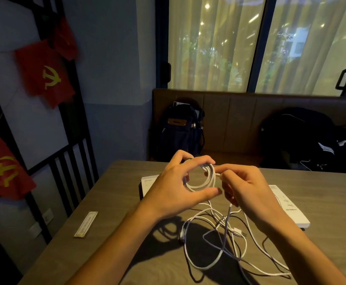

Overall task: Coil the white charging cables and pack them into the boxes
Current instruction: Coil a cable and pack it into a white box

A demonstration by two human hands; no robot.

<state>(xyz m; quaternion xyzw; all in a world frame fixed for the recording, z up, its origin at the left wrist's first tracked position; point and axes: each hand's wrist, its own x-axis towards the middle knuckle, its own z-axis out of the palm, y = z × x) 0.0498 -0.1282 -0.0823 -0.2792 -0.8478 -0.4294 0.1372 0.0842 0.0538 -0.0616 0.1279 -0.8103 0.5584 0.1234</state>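
Left hand [176, 188] is curved in a wide C, thumb below and fingers above, and grips a round coil [212, 177] of smooth white cable above the table [116, 249]. Right hand [248, 188], at the coil's 3 o'clock, has its fingers curled and pinches a strand where it meets the coil. The strand drops to a loose tangle [219, 222] of white cables lying at 6 o'clock on the matte, wood-grained tabletop. Two flat, rectangular white boxes with printed faces lie beyond the hands: the left box [148, 183] at 9 o'clock, the right box [293, 212] at 4 o'clock. A narrow paper sleeve [85, 224] lies at 8 o'clock. A dark fabric backpack [180, 130] stands at 12 o'clock.
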